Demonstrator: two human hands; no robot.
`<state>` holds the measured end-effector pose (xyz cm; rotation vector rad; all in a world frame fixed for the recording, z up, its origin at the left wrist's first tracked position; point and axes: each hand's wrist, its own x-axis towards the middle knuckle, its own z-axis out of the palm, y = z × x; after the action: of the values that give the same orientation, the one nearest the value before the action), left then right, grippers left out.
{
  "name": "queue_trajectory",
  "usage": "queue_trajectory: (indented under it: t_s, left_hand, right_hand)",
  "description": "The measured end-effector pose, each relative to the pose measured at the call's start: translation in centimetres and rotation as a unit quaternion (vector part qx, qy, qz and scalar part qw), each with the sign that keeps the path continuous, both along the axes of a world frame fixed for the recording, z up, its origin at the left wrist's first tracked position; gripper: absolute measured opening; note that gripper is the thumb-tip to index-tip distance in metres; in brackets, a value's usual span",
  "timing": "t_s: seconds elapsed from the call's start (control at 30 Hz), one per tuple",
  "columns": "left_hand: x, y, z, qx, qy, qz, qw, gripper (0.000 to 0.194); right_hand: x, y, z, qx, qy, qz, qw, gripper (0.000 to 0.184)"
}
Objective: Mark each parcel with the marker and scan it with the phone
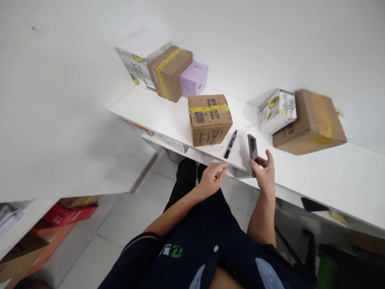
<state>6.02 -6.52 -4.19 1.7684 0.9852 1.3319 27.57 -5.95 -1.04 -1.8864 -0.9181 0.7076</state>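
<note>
My right hand grips a thin grey smartphone by its lower end, holding it on edge at the table's front. My left hand hovers at the table's front edge with its fingers curled together; a small dark bit shows between them, too small to name. A black marker pen lies on the white tabletop between the phone and a brown cardboard box. Yellow tape runs across that box's top, and its front bears printing.
Against the wall at left stand a white avocado-print box, a taped brown carton and a lilac box. Right of the phone, a smaller avocado-print box touches a large carton. Open cubbies run under the tabletop.
</note>
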Motion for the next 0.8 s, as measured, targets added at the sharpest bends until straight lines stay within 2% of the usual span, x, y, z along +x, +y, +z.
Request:
queue_trajectory:
  t_s: [0.1, 0.2, 0.27, 0.37, 0.47, 0.53, 0.63, 0.73, 0.8]
  left_hand:
    - [0.5, -0.7, 1.7, -0.119, -0.097, -0.055, 0.987, 0.038]
    - [1.2, -1.6, 3.0, -0.158, -0.202, -0.1, 0.961, 0.05]
    - [1.6, -2.2, 3.5, -0.174, -0.278, -0.084, 0.941, 0.056]
    - [1.4, -2.8, 3.9, -0.204, -0.351, -0.002, 0.914, 0.059]
    - [0.6, -3.0, 4.0, -0.219, -0.362, 0.071, 0.903, 0.059]
    - [0.0, -2.9, 4.1, -0.229, -0.38, 0.091, 0.892, 0.057]
    - [-0.3, -2.5, 4.7, -0.235, -0.43, 0.08, 0.868, 0.054]
    - [-0.1, -2.0, 5.4, -0.257, -0.471, 0.047, 0.843, 0.052]
    - [0.0, -1.7, 5.7, -0.273, -0.486, 0.044, 0.829, 0.051]
  right_hand:
    - [-2.8, -1.1, 0.7, 0.104, 0.1, 0.04, 0.989, 0.098]
    - [-7.0, -1.9, 1.8, 0.166, 0.13, 0.099, 0.973, 0.088]
    - [-9.7, -2.2, 2.1, 0.178, 0.093, 0.11, 0.973, 0.089]
    - [-12.4, -2.4, 1.8, 0.191, 0.034, 0.136, 0.972, 0.085]
    - [-13.5, -2.4, 1.4, 0.219, 0.04, 0.163, 0.961, 0.075]
    - [-13.7, -2.3, 1.6, 0.237, 0.069, 0.162, 0.955, 0.071]
    - [-13.5, -1.9, 2.4, 0.252, 0.121, 0.135, 0.951, 0.057]
    - [-13.2, -1.3, 3.2, 0.228, 0.162, 0.113, 0.953, 0.04]
    - [-13.1, -1.0, 3.3, 0.209, 0.188, 0.112, 0.953, 0.038]
